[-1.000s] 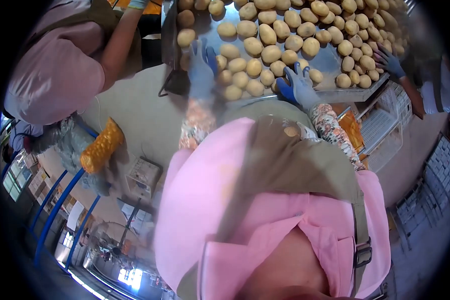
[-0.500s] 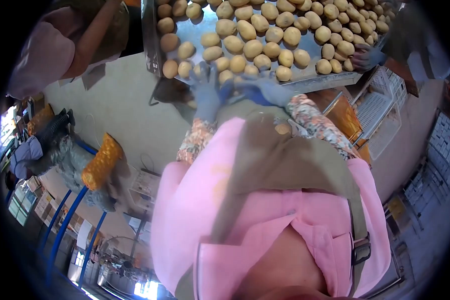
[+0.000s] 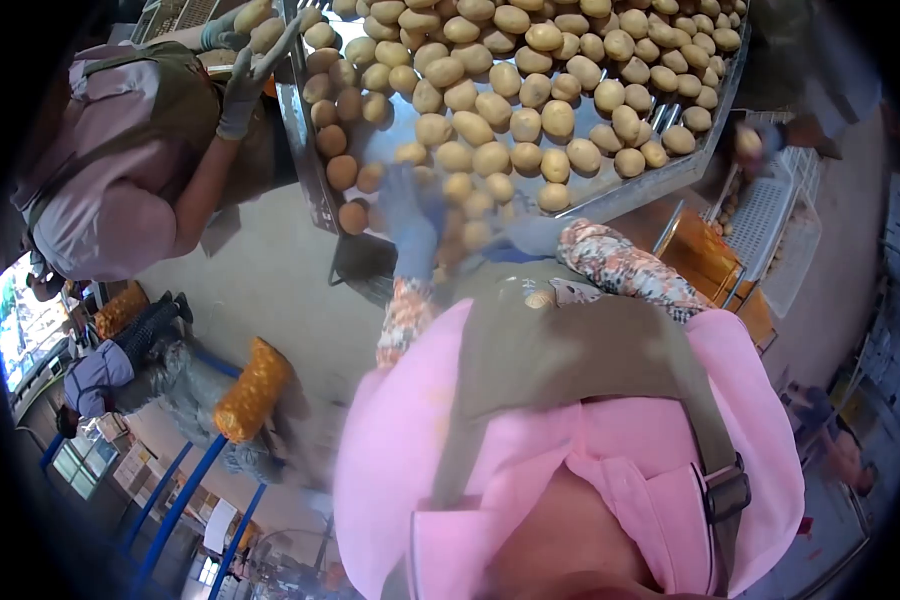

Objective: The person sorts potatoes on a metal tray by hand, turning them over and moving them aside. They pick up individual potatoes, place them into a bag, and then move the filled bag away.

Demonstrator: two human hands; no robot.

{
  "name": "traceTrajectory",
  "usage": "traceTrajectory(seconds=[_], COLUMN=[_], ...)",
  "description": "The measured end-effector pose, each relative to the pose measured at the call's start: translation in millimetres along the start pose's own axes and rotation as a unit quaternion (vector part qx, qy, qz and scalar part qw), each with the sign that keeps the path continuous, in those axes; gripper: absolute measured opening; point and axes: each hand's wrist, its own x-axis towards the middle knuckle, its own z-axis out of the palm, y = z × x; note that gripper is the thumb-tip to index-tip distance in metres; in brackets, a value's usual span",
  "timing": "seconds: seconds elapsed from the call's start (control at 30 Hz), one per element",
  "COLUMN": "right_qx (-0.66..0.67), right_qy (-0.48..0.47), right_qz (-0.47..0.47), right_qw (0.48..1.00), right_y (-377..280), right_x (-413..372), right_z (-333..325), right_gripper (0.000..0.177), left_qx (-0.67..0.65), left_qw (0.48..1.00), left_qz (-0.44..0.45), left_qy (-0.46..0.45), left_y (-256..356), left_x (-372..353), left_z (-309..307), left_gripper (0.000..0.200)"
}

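Potatoes cover a metal sorting table in front of me. My left hand, in a grey-blue glove, reaches over its near edge with the fingers stretched forward and smeared by motion. Several blurred potatoes lie between my two hands, at the table's near edge. My right hand, gloved alike, is low at the same edge, to the right of those potatoes. Its fingers point left and blur beside the nearest potato; I cannot tell whether they grip it.
At the left side a co-worker's gloved hands are raised near potatoes. On the right stand a white plastic crate and an orange sack by a metal frame. A filled orange mesh sack is on the left, near blue rails.
The view has shifted, showing more of the table and the left co-worker. My hands have drawn in around potatoes at the near edge. The co-worker's hand at the right has left the potatoes.
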Motion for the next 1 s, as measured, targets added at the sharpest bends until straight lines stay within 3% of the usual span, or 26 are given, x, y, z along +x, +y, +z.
traceTrajectory(seconds=[0.07,0.13,0.2,0.27,0.3,0.33,0.37,0.4,0.47,0.5,0.57,0.6,0.67,0.73,0.77,0.83,0.87,0.9,0.93,1.0], right_qx=[-0.089,-0.006,0.077,0.098,0.102,-0.107,-0.312,-0.307,-0.021,-0.016,-0.083,-0.064,0.048,0.212,0.215,-0.032,-0.141,-0.217,-0.283,-0.329], right_qy=[-0.034,-0.031,-0.027,0.28,0.278,0.253,0.218,0.22,0.242,0.245,0.073,0.053,0.08,0.138,0.206,0.39,0.357,0.331,0.229,0.265], right_qz=[-0.007,-0.006,-0.006,-0.055,-0.055,-0.04,-0.026,-0.025,0.03,0.029,0.003,-0.023,-0.071,-0.087,-0.105,-0.144,-0.077,-0.039,-0.024,-0.095], right_qw=[0.995,0.999,0.997,0.953,0.954,0.961,0.924,0.926,0.97,0.969,0.994,0.996,0.993,0.963,0.949,0.909,0.92,0.917,0.931,0.901], right_y=[-65,-81,-54,9,16,20,21,20,8,-5,-34,-35,-22,8,28,72,85,78,73,78], right_x=[-17,-38,-37,-37,-45,-55,-61,-52,-14,-1,11,14,9,-7,-12,-25,-37,-60,-77,-80], right_z=[-59,-106,-113,-89,-88,-86,-82,-66,-29,-33,-50,-62,-89,-116,-127,-143,-147,-150,-156,-137], right_gripper=[0.043,0.042,0.042,0.036,0.036,0.034,0.032,0.032,0.034,0.034,0.041,0.04,0.038,0.036,0.035,0.032,0.035,0.034,0.032,0.033], left_qx=[-0.09,-0.135,0.071,0.133,0.112,0.091,0.092,0.096,0.171,0.176,0.158,0.136,-0.011,-0.061,-0.068,-0.014,-0.029,0.089,0.204,0.136], left_qw=[0.994,0.988,0.951,0.95,0.956,0.961,0.951,0.95,0.946,0.961,0.974,0.984,0.991,0.992,0.992,0.998,0.971,0.968,0.945,0.957], left_qz=[-0.015,-0.023,-0.105,-0.132,-0.141,-0.151,-0.163,-0.161,-0.169,-0.153,-0.129,-0.109,-0.136,-0.095,-0.095,-0.065,-0.189,-0.128,-0.065,-0.11], left_qy=[-0.051,-0.078,-0.281,-0.251,-0.232,-0.212,-0.247,-0.249,-0.216,-0.152,-0.1,-0.044,0.016,0.054,0.035,0.021,-0.146,-0.198,-0.247,-0.232], left_y=[10,16,18,-1,-12,-14,-16,-17,-26,-41,-27,-16,1,3,6,11,77,74,63,54], left_x=[15,12,-10,-43,-59,-70,-78,-84,-96,-97,-65,-45,3,41,48,32,39,18,-2,-28], left_z=[8,6,-10,0,0,-7,-13,-17,-12,-5,-20,-28,-26,-14,-7,21,-36,-26,-14,-15], left_gripper=[0.065,0.066,0.071,0.075,0.076,0.078,0.082,0.082,0.082,0.081,0.077,0.074,0.067,0.064,0.068,0.073,0.079,0.082,0.085,0.089])
